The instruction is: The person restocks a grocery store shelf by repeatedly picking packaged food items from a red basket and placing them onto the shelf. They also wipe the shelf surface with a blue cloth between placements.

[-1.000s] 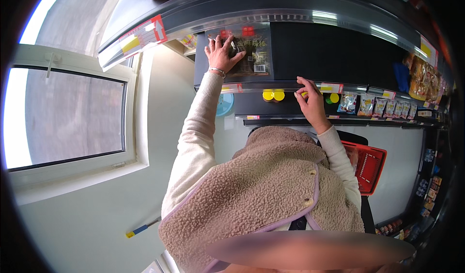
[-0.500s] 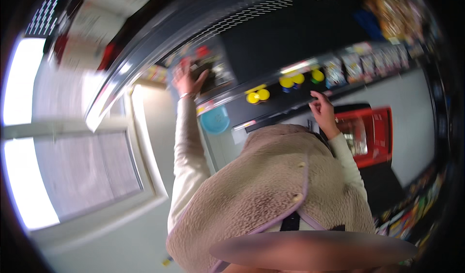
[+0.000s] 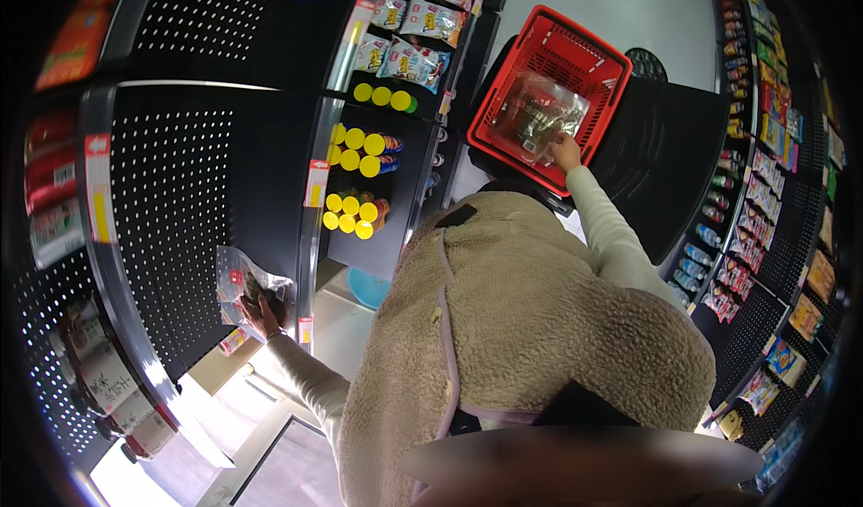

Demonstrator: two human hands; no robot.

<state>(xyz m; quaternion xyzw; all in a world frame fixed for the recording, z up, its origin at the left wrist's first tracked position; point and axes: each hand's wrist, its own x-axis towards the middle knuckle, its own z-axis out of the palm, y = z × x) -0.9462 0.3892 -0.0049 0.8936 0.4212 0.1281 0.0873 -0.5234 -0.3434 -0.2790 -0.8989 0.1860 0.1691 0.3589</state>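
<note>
Showing: a person in a beige fleece jacket (image 3: 530, 327), seen from above, stood between black perforated shop shelves with both arms stretched out.
Left hand: the left hand (image 3: 261, 312) lay flat against a clear plastic packet (image 3: 241, 284) on the black shelf (image 3: 180, 201) at the left; the fingers were spread over its dark contents.
Left packet: it was crinkled and see-through, with a small red patch near its upper edge, and rested at the shelf's front lip.
Right hand: the right hand (image 3: 565, 151) reached into the red basket (image 3: 600, 56); its fingertips pinched the lower edge of a second clear packet (image 3: 539, 116).
Basket packet: transparent, with dark and greenish contents, it lay inside the basket against the mesh floor.
Red basket: rectangular, of slotted plastic, it sat on a dark stand ahead of the person.
Shelf-edge labels: a white strip with a red top and yellow band (image 3: 97, 188) ran down the far-left shelf edge; a similar red-and-white tag (image 3: 316, 183) sat on the middle upright, and a smaller one (image 3: 306, 330) hung just beside the left wrist.
Yellow-capped containers: rows of round yellow lids (image 3: 355, 152) filled the centre shelves, one lid green.
Snack bags: white and blue bags (image 3: 409, 57) hung in a row above the lids.
Right wall: small, many-coloured packages (image 3: 764, 174) lined the shelves, too small to tell apart.
</note>
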